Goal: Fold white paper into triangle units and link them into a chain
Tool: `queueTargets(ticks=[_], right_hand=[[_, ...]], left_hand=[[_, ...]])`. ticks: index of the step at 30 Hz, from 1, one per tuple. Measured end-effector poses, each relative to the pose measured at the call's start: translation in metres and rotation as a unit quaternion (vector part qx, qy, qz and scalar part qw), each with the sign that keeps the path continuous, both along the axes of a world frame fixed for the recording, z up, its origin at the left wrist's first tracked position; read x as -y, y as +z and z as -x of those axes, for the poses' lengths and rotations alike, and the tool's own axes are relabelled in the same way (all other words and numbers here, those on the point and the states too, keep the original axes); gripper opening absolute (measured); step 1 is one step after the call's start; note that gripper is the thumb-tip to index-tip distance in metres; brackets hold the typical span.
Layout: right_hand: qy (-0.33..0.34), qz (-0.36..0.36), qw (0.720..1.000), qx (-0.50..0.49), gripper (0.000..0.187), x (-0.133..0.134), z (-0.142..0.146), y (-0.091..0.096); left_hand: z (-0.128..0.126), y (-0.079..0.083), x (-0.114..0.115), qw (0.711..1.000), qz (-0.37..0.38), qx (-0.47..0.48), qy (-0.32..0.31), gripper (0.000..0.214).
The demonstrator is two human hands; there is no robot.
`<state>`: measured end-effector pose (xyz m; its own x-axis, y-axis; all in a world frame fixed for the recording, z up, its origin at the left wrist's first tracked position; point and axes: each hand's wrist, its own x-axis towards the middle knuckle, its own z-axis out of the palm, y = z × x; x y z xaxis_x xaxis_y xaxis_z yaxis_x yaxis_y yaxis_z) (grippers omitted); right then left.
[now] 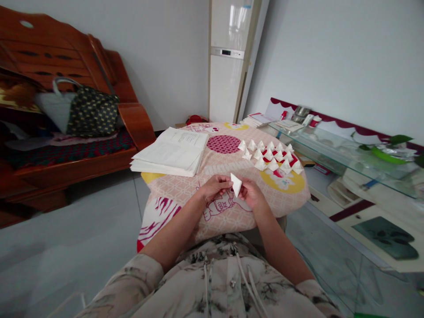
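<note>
Between my two hands, just above the near part of the table, is a small folded paper piece [236, 184], white and diamond-shaped. The closed fingers of my left hand [217, 186] grip its left side. My right hand [251, 192] pinches it from the right, with some fingertips hidden behind the paper. Beyond my right hand, several white folded paper shapes [273, 164] stand in rows on the patterned tablecloth [228, 167]. A thick stack of white paper sheets [170, 150], the top one printed with text, lies to the left.
A glass-topped cabinet [344, 152] with tins, a green dish [391, 155] and other items runs along the right. At the left is a wooden bench [129, 121] with bags on it. A tall white air conditioner [225, 84] stands behind the table.
</note>
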<state>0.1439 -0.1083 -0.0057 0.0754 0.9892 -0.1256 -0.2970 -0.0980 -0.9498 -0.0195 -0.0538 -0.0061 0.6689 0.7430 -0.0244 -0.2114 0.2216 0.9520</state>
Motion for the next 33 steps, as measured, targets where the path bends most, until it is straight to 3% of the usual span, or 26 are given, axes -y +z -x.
queueTargets(ticks=[4, 8, 13, 15, 19, 24, 33], right_hand=[[0.022, -0.025, 0.999, -0.025, 0.033, -0.001, -0.007, -0.002], [0.025, -0.045, 0.997, -0.058, 0.048, 0.0, -0.01, -0.001], [0.003, -0.057, 0.997, -0.056, 0.048, 0.0, -0.008, 0.0], [-0.017, -0.058, 0.997, -0.042, 0.044, -0.001, -0.007, -0.001], [-0.054, -0.06, 0.996, -0.036, 0.044, -0.003, -0.006, -0.004], [-0.061, -0.061, 0.995, -0.045, 0.037, -0.005, -0.009, -0.009], [-0.066, -0.077, 0.994, -0.039, 0.03, -0.002, -0.004, -0.006]], left_hand=[[0.0, 0.001, 0.0, 0.999, 0.018, 0.013, -0.027, 0.04], [0.001, 0.001, -0.001, 0.996, 0.06, 0.035, -0.063, 0.04], [0.002, 0.001, -0.002, 0.99, 0.107, 0.081, -0.037, 0.036], [0.002, 0.003, 0.0, 0.988, 0.118, 0.102, -0.014, 0.045], [-0.001, 0.005, 0.005, 0.991, 0.069, 0.114, 0.029, 0.069], [-0.008, 0.0, 0.006, 0.994, -0.022, 0.098, 0.052, 0.056], [-0.011, -0.001, 0.006, 0.985, -0.05, 0.069, 0.149, 0.044]])
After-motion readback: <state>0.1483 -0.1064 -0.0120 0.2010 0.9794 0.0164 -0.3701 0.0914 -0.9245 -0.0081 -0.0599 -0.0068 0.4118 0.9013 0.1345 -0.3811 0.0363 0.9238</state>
